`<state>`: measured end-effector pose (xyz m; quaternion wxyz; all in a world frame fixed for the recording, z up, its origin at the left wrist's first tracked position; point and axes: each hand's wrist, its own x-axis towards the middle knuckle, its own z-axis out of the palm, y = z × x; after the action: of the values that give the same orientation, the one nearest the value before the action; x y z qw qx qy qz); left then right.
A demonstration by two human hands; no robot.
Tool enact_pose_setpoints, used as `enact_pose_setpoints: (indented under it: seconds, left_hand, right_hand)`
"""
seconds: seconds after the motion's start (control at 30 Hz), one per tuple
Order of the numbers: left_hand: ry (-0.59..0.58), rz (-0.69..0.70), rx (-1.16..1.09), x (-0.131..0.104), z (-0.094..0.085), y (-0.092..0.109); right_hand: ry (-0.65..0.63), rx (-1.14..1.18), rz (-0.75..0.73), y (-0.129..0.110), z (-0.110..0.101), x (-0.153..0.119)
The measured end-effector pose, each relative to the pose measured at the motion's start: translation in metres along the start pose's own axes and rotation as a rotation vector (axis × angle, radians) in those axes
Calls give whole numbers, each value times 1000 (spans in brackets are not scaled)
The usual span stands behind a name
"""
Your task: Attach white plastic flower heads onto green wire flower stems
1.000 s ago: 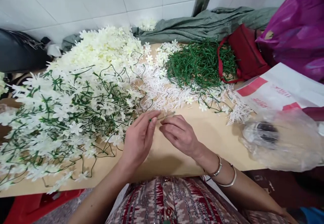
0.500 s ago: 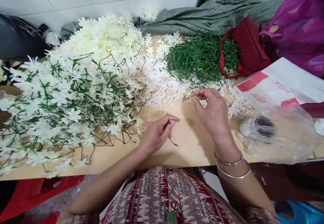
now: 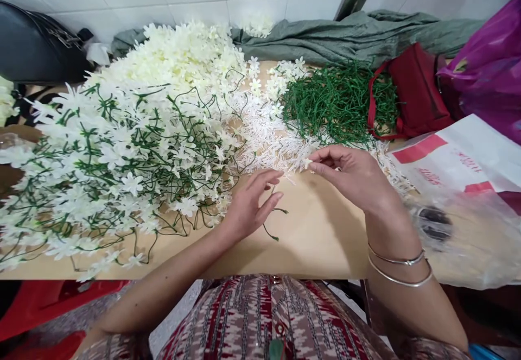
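Note:
My left hand (image 3: 254, 200) is over the brown tabletop (image 3: 313, 240), thumb and fingers apart. A thin green stem (image 3: 271, 235) extends from beneath it; whether the hidden fingers touch it is unclear. To the right, my right hand (image 3: 345, 172) pinches a small whitish flower (image 3: 307, 163) between thumb and fingertips. White stamen-like sticks (image 3: 272, 137) lie scattered just behind both hands. Beside my left hand spreads a big heap of white flowers on green stems (image 3: 134, 159). Green stems (image 3: 337, 99) are piled behind my right hand.
Loose cream petals (image 3: 191, 56) are heaped at the back left, near a black bag (image 3: 40, 45). Grey-green cloth (image 3: 317, 39) runs along the wall. On the right are a red bag (image 3: 421, 91), a purple bag (image 3: 492, 72) and a clear plastic bag (image 3: 476, 240).
My left thumb and fingers have spread apart, and more green stem shows beneath them. My right hand still pinches a small flower, now slightly lower. The whole view has shifted.

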<state>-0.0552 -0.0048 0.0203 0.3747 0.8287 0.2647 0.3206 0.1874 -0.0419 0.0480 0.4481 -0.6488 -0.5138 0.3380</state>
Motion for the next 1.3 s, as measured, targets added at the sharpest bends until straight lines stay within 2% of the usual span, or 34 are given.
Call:
enact_pose_setpoints:
  seconds: [0.07,0.13,0.23,0.3,0.5,0.77,0.97,1.17,1.3]
  left_hand:
    - [102,-75,-132,6,2,-3]
    - [149,-115,-229,8,3,-5]
    - [205,-151,-292,6,4,-10]
    - [251,-196,-325,3,6,-12]
    - [288,-360,-343,0,11,-16]
    - [257,-400,-466,0,13,-18]
    - [243,-367,-447,0,13,-18]
    - [265,-417,-451,0,12,-18]
    - [255,-397,-477,0,12,-17]
  right_hand:
    - [-144,243,62,-6,14,-1]
    - [-178,402,122,-7,32,-2]
    - [-201,503,177,0,55,-5]
    - [-214,500,188,5,62,-8]
    - [-162,366,118,8,59,-15]
    - [-94,274,41,5,62,-18]
    - [-73,269,49,7,60,-17]
    - [-40,200,59,4,58,-18]
    - [-56,261,36,2,61,-18]
